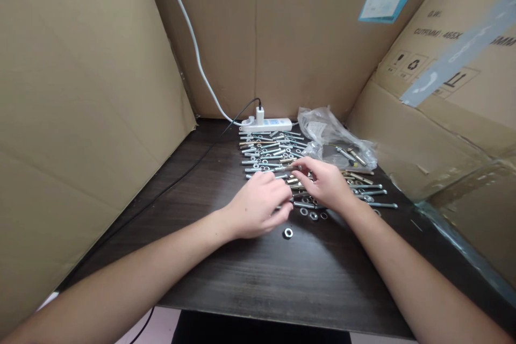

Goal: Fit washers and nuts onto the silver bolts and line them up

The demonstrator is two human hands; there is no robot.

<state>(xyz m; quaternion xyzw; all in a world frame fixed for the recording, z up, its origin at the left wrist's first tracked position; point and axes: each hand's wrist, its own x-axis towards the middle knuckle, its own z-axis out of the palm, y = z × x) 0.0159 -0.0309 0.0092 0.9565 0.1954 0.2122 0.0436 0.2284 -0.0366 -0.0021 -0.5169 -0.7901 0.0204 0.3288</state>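
My left hand (264,205) is closed just above the near left part of a spread of metal hardware. Its fingers curl inward, and whatever they hold is hidden. To its right, my right hand (324,181) reaches in with thumb and forefinger bent around a small metal piece too unclear to name. Around both hands lie rows of long silver bolts (367,186), brassy sleeves (358,177) and flat washers (303,212). A single hex nut (287,233) rests apart on the dark table (242,274), nearer to me.
Behind the hardware stands a white power strip (268,125) with a plugged adapter. Clear plastic bags (332,126) lie at the back right. A black cable (181,176) crosses the table on the left. Cardboard walls (226,37) enclose the left, back and right sides.
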